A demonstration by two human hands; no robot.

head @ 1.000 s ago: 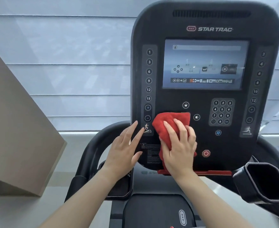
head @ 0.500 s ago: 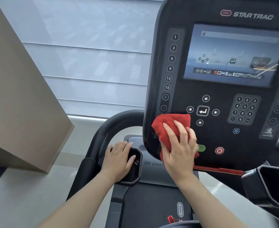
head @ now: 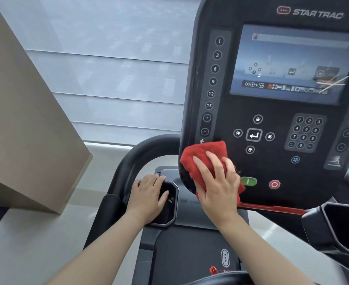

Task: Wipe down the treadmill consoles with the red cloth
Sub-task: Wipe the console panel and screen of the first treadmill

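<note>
Head-cam view looking down at a black Star Trac treadmill console (head: 276,112) w/ a lit screen (head: 293,62) at its 1 o'clock.

The right hand (head: 218,188) lies flat on the red cloth (head: 204,159) and presses it against the console's lower-left corner, approx 7 o'clock on the panel face. Its fingers (head: 202,167) are straight and slightly spread, pointing to 11 o'clock. The thumb is hidden, so can't tell whether it tucks round the fabric. The cloth is bunched. Its top edge sits just below the incline btn column (head: 211,87), and a bit hangs out under the palm at 5 o'clock.

A green start btn (head: 248,181) sits just beside the hand at 3 o'clock. The red stop btn (head: 274,184) is further along the same way. A red safety bar (head: 272,208) runs along the console's btm edge.

The left hand (head: 148,196) is at 9 o'clock of the right one, apart from it. It rests on the rim of the left cup holder (head: 172,210) w/ nothing held. Its fingers are close together and gently bent over the far rim, and the thumb lies across the pocket opening.

A curved black handlebar (head: 136,155) arcs from the holder's 9 o'clock up to 12. A second cup holder (head: 342,225) is at frame 4 o'clock. There's a beige pillar (head: 25,120) at frame 9 o'clock, and pale window blinds (head: 107,68) behind.
</note>
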